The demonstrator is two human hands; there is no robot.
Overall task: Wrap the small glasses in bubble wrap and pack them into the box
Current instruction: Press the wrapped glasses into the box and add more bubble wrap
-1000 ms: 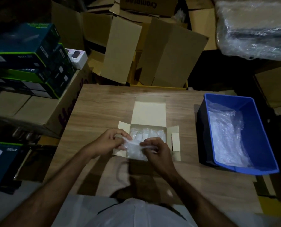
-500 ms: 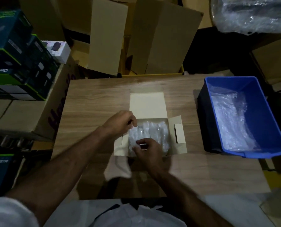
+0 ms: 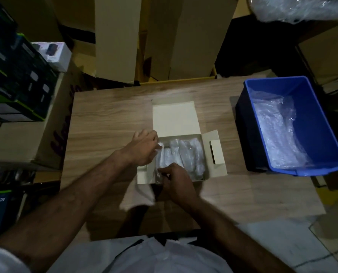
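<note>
A small cream cardboard box (image 3: 216, 154) lies open in the middle of the wooden table, its lid flat toward the far side. Several bubble-wrapped glasses (image 3: 189, 154) lie side by side inside it. One more wrapped glass (image 3: 158, 164) stands at the box's left end. My left hand (image 3: 143, 148) pinches its top end at the box's left wall. My right hand (image 3: 174, 179) grips its near end at the front wall. My hands hide part of that bundle.
A blue plastic bin (image 3: 320, 123) with loose bubble wrap (image 3: 278, 131) inside stands at the table's right. Stacked dark product boxes (image 3: 16, 75) sit on a carton to the left. Flat cardboard sheets (image 3: 164, 36) lean behind the table. A pale cloth or flap (image 3: 136, 198) lies under my forearms.
Both hands carried the wrapped glass from in front of the box to its left end and lowered it in. The camera view tilted down and closer.
</note>
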